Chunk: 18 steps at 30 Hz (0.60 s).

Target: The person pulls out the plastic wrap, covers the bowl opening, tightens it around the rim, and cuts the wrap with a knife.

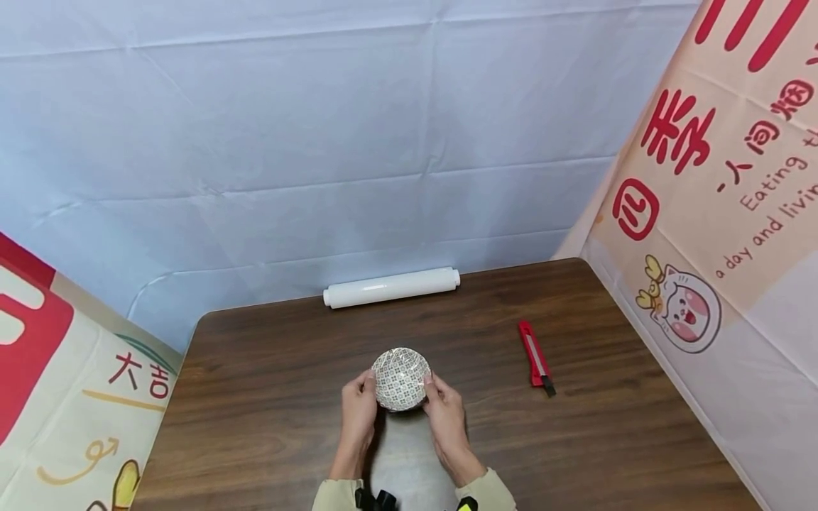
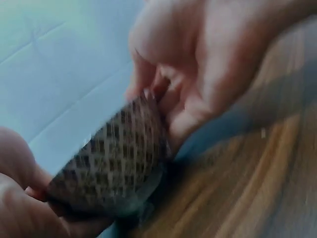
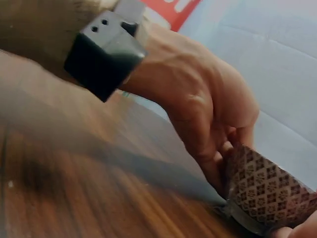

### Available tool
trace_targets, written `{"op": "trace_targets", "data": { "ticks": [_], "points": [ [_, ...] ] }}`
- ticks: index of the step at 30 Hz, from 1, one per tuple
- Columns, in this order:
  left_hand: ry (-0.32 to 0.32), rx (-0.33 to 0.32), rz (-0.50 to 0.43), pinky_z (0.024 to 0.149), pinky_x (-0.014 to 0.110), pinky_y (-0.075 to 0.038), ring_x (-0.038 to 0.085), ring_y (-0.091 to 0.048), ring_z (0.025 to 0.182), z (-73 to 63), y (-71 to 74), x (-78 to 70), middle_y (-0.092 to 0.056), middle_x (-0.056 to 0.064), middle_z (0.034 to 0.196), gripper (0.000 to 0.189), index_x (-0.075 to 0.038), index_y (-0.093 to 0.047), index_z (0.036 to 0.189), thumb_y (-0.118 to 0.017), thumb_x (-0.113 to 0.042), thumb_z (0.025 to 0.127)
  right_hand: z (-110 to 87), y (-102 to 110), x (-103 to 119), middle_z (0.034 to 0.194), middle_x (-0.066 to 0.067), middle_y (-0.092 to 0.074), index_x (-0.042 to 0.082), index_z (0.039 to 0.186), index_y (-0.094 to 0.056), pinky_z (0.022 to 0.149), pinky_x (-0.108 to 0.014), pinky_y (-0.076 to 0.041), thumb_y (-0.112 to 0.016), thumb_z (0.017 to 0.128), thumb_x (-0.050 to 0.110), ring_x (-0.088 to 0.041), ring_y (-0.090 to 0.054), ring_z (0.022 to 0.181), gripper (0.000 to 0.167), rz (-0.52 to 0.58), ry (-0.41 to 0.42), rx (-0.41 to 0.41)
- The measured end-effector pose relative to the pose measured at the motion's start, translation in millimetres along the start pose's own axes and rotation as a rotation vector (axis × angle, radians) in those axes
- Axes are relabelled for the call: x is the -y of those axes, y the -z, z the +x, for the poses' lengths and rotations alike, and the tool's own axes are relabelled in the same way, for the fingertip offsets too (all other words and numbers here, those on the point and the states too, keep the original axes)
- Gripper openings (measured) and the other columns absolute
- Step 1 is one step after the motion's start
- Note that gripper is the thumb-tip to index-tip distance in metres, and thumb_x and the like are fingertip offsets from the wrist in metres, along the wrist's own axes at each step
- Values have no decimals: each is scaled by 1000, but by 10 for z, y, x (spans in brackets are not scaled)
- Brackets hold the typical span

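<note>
A small bowl (image 1: 401, 381) with a dark lattice pattern on pale ground sits between both hands near the middle of the table. Shiny, crinkled glints show across its top in the head view, like clear film. The left hand (image 1: 359, 411) pinches the bowl's left side at the rim, thumb toward the top. On the opposite side, the right hand (image 1: 446, 417) grips the rim the same way. The left wrist view is blurred and shows the patterned outer wall (image 2: 114, 153) between the hands. In the right wrist view, the left hand's fingers (image 3: 210, 161) lie against the bowl.
A white roll (image 1: 391, 288) lies along the back edge of the brown wooden table (image 1: 268, 397). To the right of the hands is a red utility knife (image 1: 535, 357). A pale shiny patch (image 1: 404, 454) shows on the table between the forearms. Cloth hangings surround the table.
</note>
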<state>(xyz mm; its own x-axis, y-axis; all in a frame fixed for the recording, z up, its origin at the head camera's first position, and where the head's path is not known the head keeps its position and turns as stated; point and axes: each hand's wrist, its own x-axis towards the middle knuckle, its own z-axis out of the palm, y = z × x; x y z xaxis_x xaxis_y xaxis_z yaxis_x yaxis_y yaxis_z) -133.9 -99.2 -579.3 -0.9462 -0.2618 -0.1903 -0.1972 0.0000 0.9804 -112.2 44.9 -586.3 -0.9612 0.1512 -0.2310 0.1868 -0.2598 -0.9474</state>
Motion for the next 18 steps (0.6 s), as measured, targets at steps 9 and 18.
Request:
{"op": "trace_targets", "data": {
  "ticks": [9,18],
  "points": [
    [55,37,-135,114,44,-52,40,-55,137,-19,36,-23,-52,42,145,42,22,-52,140,-47,-7,110,90,64,82,141,-31,-62,-12,139,-60,91,-26,-61,-54,109,12,-27,-66,122,39,-72,-14,-43],
    [140,252,-52,77,20,-60,10,-71,92,-40,269,-88,-73,30,120,44,21,-52,137,-62,-3,101,283,193,125,121,-27,-75,-7,125,-73,73,-19,-61,-70,101,17,-12,-74,97,33,-175,33,-31]
  ]
}}
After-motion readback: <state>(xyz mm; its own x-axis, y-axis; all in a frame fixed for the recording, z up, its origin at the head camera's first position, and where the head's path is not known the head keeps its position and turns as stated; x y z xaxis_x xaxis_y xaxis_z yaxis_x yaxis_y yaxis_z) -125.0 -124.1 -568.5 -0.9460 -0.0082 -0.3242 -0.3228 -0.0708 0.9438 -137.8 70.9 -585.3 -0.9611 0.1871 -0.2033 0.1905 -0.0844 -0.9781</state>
